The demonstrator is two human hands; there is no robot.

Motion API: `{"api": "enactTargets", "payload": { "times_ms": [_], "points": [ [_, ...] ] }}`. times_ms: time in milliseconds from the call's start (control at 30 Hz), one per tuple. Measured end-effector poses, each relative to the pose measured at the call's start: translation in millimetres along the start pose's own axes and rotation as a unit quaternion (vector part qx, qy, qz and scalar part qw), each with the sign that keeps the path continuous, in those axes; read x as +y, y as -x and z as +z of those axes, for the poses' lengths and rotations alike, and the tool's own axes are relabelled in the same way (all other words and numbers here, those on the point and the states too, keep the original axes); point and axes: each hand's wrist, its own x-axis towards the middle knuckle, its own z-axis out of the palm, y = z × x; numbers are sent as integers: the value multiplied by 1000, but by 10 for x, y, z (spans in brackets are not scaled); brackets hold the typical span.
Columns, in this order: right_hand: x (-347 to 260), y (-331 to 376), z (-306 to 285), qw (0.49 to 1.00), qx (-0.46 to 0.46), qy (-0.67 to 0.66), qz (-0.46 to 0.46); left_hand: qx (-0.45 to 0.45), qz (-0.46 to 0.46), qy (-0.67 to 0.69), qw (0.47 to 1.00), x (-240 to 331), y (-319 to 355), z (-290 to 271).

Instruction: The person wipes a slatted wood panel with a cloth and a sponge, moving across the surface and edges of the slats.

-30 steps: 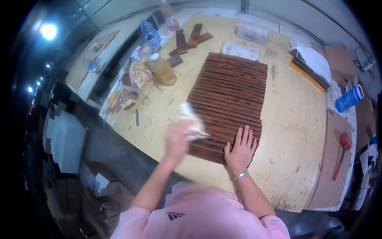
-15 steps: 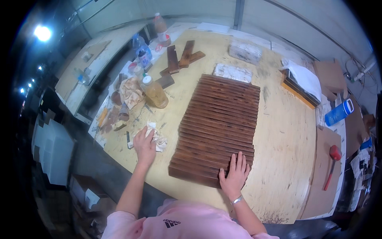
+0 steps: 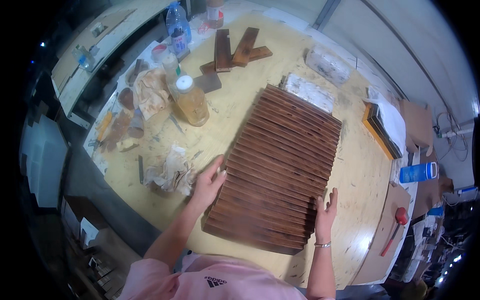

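Note:
A row of dark brown wooden strips lies side by side on the table, forming a ribbed rectangular block. My left hand is at the block's left edge, fingers stretched out and touching the side. On the opposite side, my right hand, with a bracelet at the wrist, is at the right edge with its fingers up and apart. Whether it presses on the strips is hard to make out. A crumpled, stained white cloth lies just left of my left hand.
A white-capped bottle of yellowish liquid stands left of the strips. Loose dark wood pieces lie beyond. Two white-wrapped blocks, including the nearer one, sit at the far end. A red mallet and a blue bottle lie at right.
My left hand has left the crumpled cloth and moved right to the strips' left edge. My right hand has slid off the top of the strips to their right edge. The view has shifted.

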Motion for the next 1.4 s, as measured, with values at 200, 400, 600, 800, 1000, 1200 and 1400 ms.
{"api": "enactTargets", "payload": {
  "times_ms": [200, 400, 600, 800, 1000, 1200, 1400],
  "points": [
    [-201, -151, 214, 994, -89, -62, 26, -82, -22, -5, 996, 108, 76, 91],
    [-194, -185, 197, 989, -108, -88, 52, -114, -48, 55, 991, 174, 45, 54],
    [-98, -618, 114, 972, -105, -197, 78, -103, -60, 91, 989, 229, -525, -4],
    [-79, -955, 214, 964, -146, -215, 65, -161, -47, 2, 986, 227, -856, 202],
    [-17, -1133, 128, 951, -146, -252, 105, -161, -96, 77, 979, 258, -954, 163],
    [65, -1896, 210, 948, -143, -279, 57, -140, -95, 154, 973, 288, -1685, 304],
    [-151, -2400, 336, 952, -128, -267, 76, -167, -99, 204, 959, 304, -2292, 517]
  ]
}}
